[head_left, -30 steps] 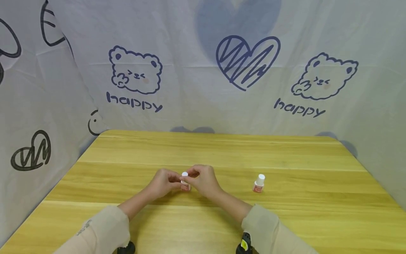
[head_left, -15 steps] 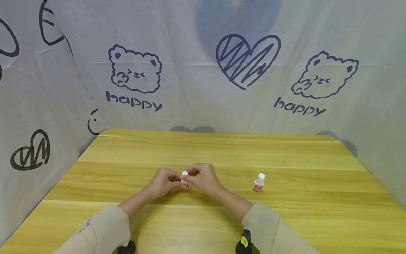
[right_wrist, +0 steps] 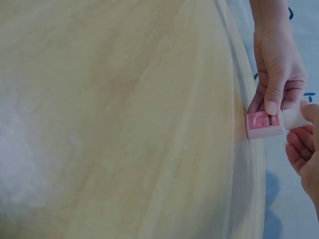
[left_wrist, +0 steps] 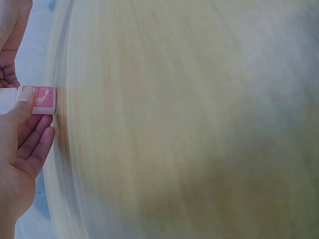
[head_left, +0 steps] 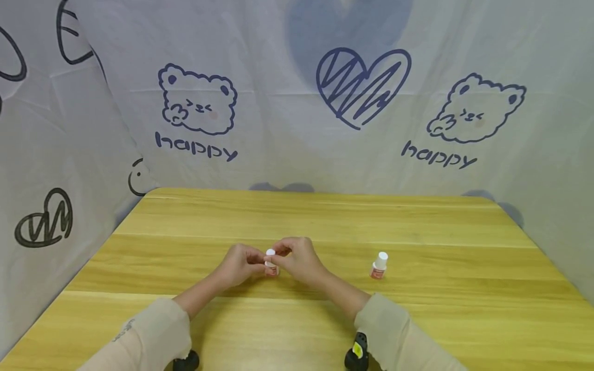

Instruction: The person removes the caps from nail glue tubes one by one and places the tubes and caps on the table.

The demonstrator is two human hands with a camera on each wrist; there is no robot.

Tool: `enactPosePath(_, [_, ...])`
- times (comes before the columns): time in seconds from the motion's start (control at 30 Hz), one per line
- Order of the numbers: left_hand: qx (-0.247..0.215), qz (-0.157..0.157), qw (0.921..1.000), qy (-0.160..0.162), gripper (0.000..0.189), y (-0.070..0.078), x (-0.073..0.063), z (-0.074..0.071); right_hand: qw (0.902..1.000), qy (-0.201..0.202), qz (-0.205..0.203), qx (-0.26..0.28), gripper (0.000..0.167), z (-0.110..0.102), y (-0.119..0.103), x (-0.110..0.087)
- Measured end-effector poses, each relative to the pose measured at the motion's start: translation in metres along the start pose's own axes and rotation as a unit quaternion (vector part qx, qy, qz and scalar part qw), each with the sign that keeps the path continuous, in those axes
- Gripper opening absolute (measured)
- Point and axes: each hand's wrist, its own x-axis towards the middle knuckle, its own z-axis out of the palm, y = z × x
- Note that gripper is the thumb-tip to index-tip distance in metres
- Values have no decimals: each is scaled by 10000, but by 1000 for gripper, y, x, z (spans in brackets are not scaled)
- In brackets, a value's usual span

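Both hands meet at a small white bottle with a pink label, upright on the table left of the middle. My left hand holds its body between thumb and fingers, the thumb pressing on the label in the left wrist view. From the other side, my right hand pinches the white cap at the top. Cap and body are together in the right wrist view. A second bottle of the same kind, capped, stands apart to the right of the right hand.
A wood-grain table with rounded far corners bears both bottles. White cloth with drawn bears and hearts hangs behind it and along the left side. Black wrist devices show below the sleeves.
Hands and both bottles keep their places, with the same hold on body and cap. The whole head view has shifted up by a few pixels.
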Motion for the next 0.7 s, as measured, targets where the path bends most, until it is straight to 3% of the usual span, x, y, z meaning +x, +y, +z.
enactPosePath(0.47, [83,15,10000,43,12,1,0,0,9994,-319,-85,55,8,-3,1,2])
enactPosePath(0.6, [105,29,9999,48,13,1,0,-1,9996,-231,-106,125,9,-2,1,1])
enactPosePath(0.7, [132,16,9999,71,12,1,0,-1,9995,-51,121,287,12,1,0,-1])
